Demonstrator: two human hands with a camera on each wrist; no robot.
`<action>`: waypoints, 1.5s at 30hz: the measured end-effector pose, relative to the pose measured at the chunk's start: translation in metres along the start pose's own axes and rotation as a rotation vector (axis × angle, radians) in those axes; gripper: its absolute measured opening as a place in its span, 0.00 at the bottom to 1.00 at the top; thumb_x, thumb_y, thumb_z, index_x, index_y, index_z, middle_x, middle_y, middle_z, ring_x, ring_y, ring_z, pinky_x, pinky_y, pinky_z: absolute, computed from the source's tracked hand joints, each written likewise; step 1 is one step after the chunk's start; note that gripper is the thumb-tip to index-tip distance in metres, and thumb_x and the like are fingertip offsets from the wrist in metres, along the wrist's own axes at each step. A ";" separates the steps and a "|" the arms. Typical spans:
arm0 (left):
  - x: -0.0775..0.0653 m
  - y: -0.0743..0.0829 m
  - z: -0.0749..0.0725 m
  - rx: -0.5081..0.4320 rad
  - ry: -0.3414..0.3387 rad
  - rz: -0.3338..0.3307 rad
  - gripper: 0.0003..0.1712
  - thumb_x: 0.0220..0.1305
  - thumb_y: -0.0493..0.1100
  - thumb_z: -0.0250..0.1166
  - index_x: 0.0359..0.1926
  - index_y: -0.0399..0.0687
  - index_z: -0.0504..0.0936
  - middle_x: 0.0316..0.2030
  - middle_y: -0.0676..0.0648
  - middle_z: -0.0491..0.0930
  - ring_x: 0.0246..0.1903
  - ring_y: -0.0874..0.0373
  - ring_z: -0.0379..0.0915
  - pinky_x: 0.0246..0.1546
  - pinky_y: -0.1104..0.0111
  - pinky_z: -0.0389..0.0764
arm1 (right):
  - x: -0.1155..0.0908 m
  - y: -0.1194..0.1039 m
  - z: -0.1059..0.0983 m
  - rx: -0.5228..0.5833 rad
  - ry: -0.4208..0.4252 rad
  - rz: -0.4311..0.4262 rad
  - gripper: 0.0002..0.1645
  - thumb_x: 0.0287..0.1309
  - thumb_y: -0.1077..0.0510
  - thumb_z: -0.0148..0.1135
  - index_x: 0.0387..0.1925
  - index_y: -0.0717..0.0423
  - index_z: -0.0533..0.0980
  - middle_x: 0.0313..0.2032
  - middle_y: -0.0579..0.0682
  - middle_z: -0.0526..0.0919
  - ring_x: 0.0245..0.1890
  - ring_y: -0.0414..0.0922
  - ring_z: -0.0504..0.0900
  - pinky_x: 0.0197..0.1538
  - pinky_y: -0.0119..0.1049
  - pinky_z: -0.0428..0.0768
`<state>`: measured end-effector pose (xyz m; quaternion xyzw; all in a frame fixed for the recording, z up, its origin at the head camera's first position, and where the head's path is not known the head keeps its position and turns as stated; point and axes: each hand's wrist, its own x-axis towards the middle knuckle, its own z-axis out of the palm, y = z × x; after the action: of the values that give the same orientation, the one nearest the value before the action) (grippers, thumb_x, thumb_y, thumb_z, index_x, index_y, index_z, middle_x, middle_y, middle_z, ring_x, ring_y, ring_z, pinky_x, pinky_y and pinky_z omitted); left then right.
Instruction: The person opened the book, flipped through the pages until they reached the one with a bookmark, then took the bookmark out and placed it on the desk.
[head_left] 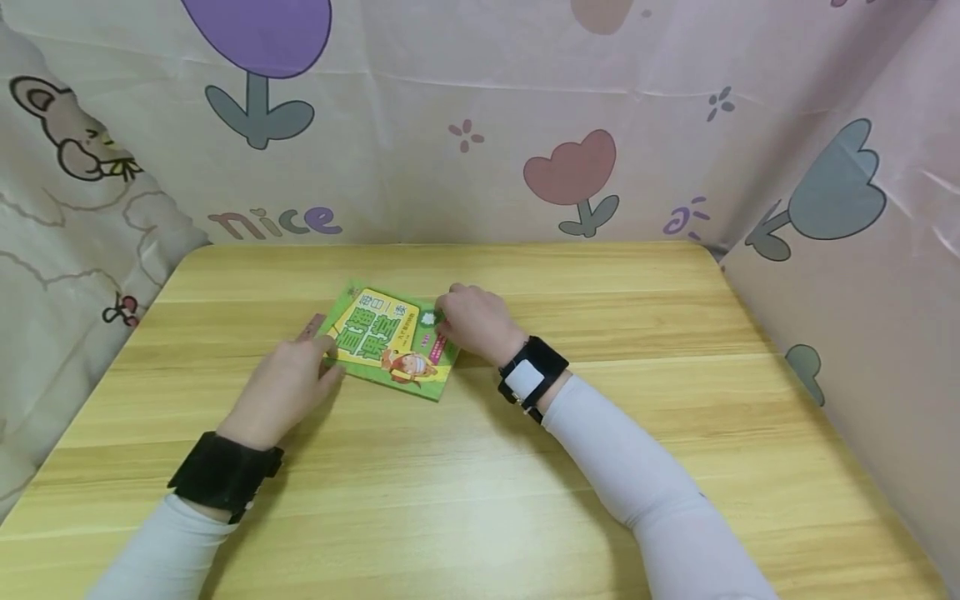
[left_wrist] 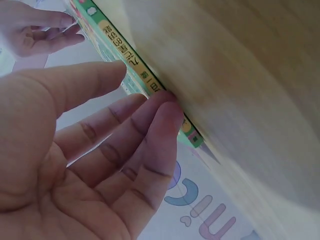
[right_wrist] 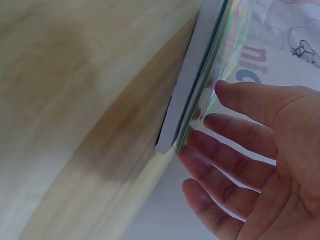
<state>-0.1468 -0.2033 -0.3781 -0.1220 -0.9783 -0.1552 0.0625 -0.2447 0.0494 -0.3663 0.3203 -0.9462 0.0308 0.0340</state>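
A green and yellow book (head_left: 375, 333) with large printed characters and a cartoon figure lies at a slant on the table. My left hand (head_left: 288, 383) is at its left edge. In the left wrist view, the fingertips (left_wrist: 167, 112) touch the printed spine (left_wrist: 145, 75) while the thumb stands apart from them. At the opposite edge is my right hand (head_left: 480, 321), its loosely bent fingers (right_wrist: 200, 155) right at the book's corner. Its thumb tip reaches the cover's edge. A pale page block (right_wrist: 187, 85) shows below the green cover there.
A small pinkish-brown corner (head_left: 311, 327) sticks out beside the book near my left fingers. The wooden table (head_left: 480, 500) ends at a patterned cloth (head_left: 420, 167) behind, with more cloth hanging at both sides. Black bands (head_left: 225, 473) sit on both wrists.
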 end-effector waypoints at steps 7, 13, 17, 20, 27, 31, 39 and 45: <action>0.004 0.001 0.006 -0.005 0.032 0.026 0.10 0.57 0.38 0.68 0.35 0.33 0.81 0.21 0.46 0.76 0.16 0.56 0.67 0.15 0.68 0.65 | 0.000 0.005 0.007 0.030 -0.037 0.025 0.09 0.59 0.51 0.65 0.35 0.52 0.84 0.30 0.43 0.77 0.26 0.38 0.74 0.25 0.26 0.74; 0.008 0.001 0.010 0.007 0.050 0.045 0.11 0.55 0.38 0.69 0.37 0.32 0.82 0.32 0.39 0.81 0.22 0.54 0.71 0.21 0.65 0.70 | -0.007 0.009 0.010 0.042 -0.068 0.034 0.13 0.58 0.48 0.66 0.37 0.52 0.84 0.30 0.43 0.79 0.26 0.37 0.74 0.25 0.26 0.74; 0.010 0.003 0.012 -0.005 0.016 0.036 0.14 0.58 0.39 0.67 0.40 0.31 0.82 0.29 0.42 0.79 0.21 0.54 0.68 0.21 0.65 0.70 | -0.016 0.010 0.009 0.106 -0.103 0.038 0.13 0.58 0.49 0.66 0.37 0.53 0.83 0.28 0.42 0.79 0.25 0.36 0.75 0.25 0.25 0.74; 0.013 0.005 0.013 -0.007 0.005 0.046 0.14 0.58 0.39 0.67 0.41 0.31 0.82 0.29 0.43 0.78 0.23 0.53 0.68 0.23 0.64 0.70 | -0.023 0.010 0.007 0.159 -0.116 0.042 0.12 0.57 0.50 0.67 0.36 0.54 0.82 0.26 0.41 0.79 0.23 0.36 0.76 0.25 0.24 0.74; 0.021 0.016 0.016 -0.020 -0.022 0.071 0.16 0.58 0.42 0.68 0.42 0.33 0.82 0.30 0.43 0.78 0.26 0.53 0.69 0.27 0.63 0.73 | -0.038 0.011 0.005 0.213 -0.129 0.050 0.12 0.55 0.52 0.68 0.36 0.56 0.81 0.27 0.43 0.80 0.23 0.35 0.76 0.27 0.23 0.75; 0.024 0.022 0.014 -0.034 -0.055 0.086 0.16 0.58 0.43 0.69 0.42 0.33 0.82 0.27 0.46 0.77 0.24 0.55 0.68 0.25 0.65 0.71 | -0.045 0.010 0.002 0.283 -0.147 0.038 0.12 0.55 0.54 0.69 0.37 0.57 0.81 0.27 0.43 0.80 0.22 0.35 0.77 0.25 0.23 0.76; 0.040 0.041 0.024 -0.049 -0.096 0.183 0.14 0.58 0.45 0.69 0.40 0.39 0.83 0.23 0.51 0.73 0.22 0.57 0.65 0.22 0.68 0.67 | -0.063 0.020 -0.004 0.335 -0.153 0.105 0.16 0.52 0.55 0.71 0.41 0.59 0.82 0.28 0.42 0.80 0.20 0.37 0.74 0.21 0.26 0.74; 0.044 0.056 0.031 -0.076 -0.132 0.190 0.15 0.58 0.47 0.70 0.41 0.40 0.84 0.25 0.51 0.74 0.23 0.57 0.66 0.23 0.68 0.69 | -0.080 0.028 -0.001 0.334 -0.117 0.092 0.17 0.51 0.55 0.72 0.42 0.59 0.83 0.23 0.42 0.78 0.14 0.36 0.69 0.16 0.26 0.69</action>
<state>-0.1777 -0.1321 -0.3839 -0.2263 -0.9578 -0.1772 0.0076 -0.1984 0.1203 -0.3727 0.2789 -0.9420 0.1702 -0.0762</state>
